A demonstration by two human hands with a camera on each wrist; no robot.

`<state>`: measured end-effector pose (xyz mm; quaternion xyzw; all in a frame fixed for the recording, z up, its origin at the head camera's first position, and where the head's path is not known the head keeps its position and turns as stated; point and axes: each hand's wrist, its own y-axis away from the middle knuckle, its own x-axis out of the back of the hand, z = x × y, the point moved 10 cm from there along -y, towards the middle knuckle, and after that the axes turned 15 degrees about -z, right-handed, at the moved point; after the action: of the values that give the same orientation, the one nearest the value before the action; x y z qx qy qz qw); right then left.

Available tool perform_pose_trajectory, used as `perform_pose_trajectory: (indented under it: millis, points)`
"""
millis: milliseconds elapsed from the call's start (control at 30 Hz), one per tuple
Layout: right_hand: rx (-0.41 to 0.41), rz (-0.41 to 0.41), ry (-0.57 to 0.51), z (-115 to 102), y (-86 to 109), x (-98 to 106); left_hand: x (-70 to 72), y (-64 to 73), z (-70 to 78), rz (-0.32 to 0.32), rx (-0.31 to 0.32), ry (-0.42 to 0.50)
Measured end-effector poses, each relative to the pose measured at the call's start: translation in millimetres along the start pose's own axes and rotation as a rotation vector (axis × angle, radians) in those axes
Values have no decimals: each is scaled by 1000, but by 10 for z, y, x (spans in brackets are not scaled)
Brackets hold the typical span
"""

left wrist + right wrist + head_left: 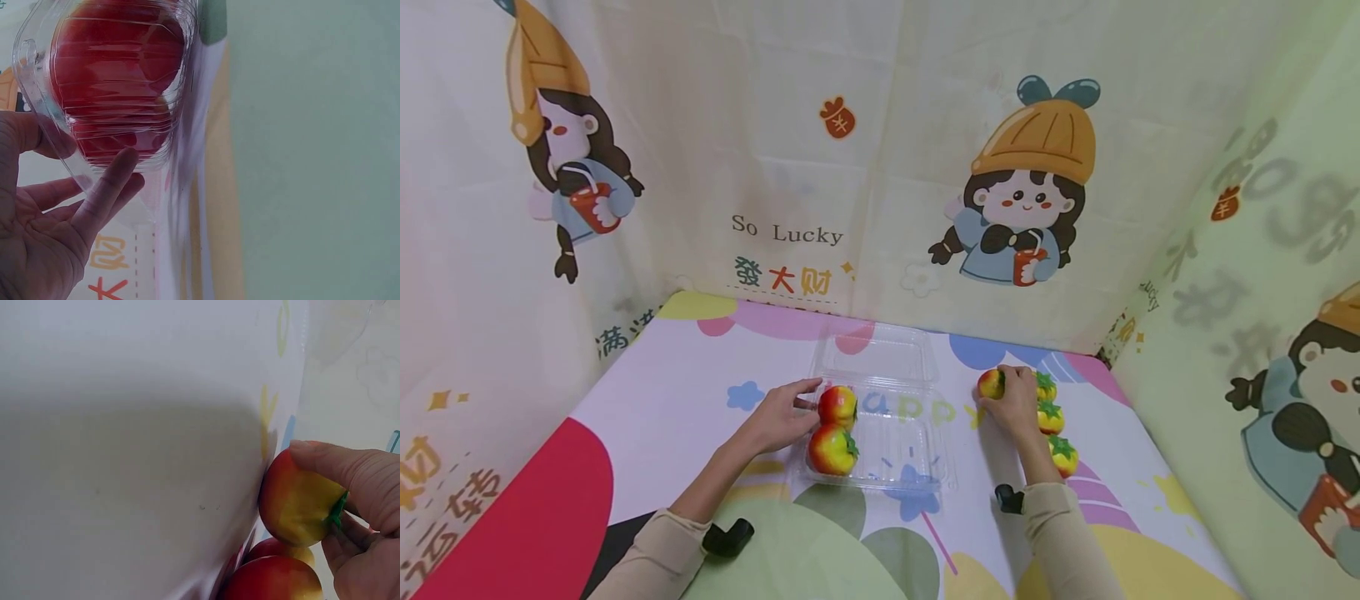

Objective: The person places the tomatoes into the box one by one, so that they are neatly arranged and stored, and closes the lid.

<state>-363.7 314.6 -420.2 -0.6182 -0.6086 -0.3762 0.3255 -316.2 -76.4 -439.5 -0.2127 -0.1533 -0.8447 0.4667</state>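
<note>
My right hand [1017, 404] grips a red-and-yellow toy fruit [991, 384] with a green leafy top, thumb on one side and fingers behind. In the right wrist view the held fruit [297, 500] is close to the table surface. At its left edge, a clear plastic box [895, 442] has my left hand [782, 417] on its rim. The left wrist view shows the thumb above the rim and fingertips against the wall [119, 119]. Inside the box's left side lie two like fruits, one farther [837, 405] and one nearer [831, 450].
Three more toy fruits, a far one [1045, 386], a middle one [1050, 417] and a near one [1063, 456], form a row beside my right forearm. The box's clear lid [876, 352] lies open towards the back. Printed cloth walls [880, 167] surround the patterned table [685, 400].
</note>
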Motion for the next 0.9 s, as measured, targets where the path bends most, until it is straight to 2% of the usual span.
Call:
perform_pose_trajectory:
  millis: [233,467,900]
  points:
    - [-12,-14,-15,30,17,-14,-5,-5,-10,1,2,3]
    - [11,16,-73,-11,53,31,-2,-10,-17,2,5,0]
    - [37,62,-145,-148,240,120,-3,-12,-11,2,9,-2]
